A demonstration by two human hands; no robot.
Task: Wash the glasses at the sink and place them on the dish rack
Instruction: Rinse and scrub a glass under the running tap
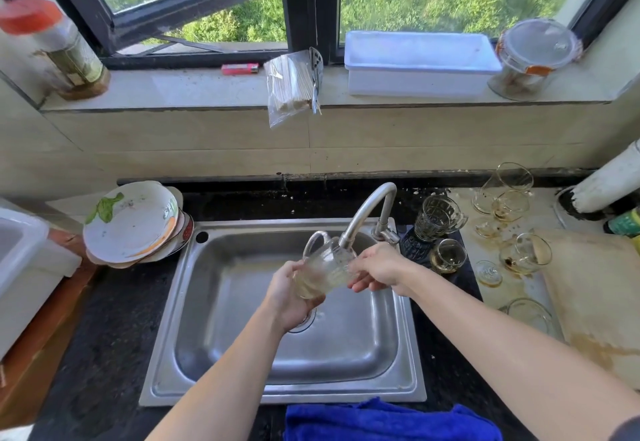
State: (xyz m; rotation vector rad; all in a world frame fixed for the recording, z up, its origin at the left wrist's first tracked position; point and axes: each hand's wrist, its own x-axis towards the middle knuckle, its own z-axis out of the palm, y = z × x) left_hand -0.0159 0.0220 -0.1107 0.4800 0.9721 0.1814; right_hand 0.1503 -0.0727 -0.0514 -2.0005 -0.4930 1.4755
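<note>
The sink (346, 354) fills the frame's centre; stacked plates (131, 222) lie at its upper left, glasses (438, 217) at centre right, a cloth (391, 421) at the bottom edge before it.

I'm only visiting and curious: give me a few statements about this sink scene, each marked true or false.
1. The left hand grips a glass mug under the faucet. True.
2. The sink is full of plates. False: the stacked plates sit on the counter to its left.
3. Dirty glasses stand on the counter right of the sink. True.
4. A red cloth lies by the sink's front edge. False: the cloth is blue.
5. The right hand rests on the counter. False: it holds the mug's rim.
</note>
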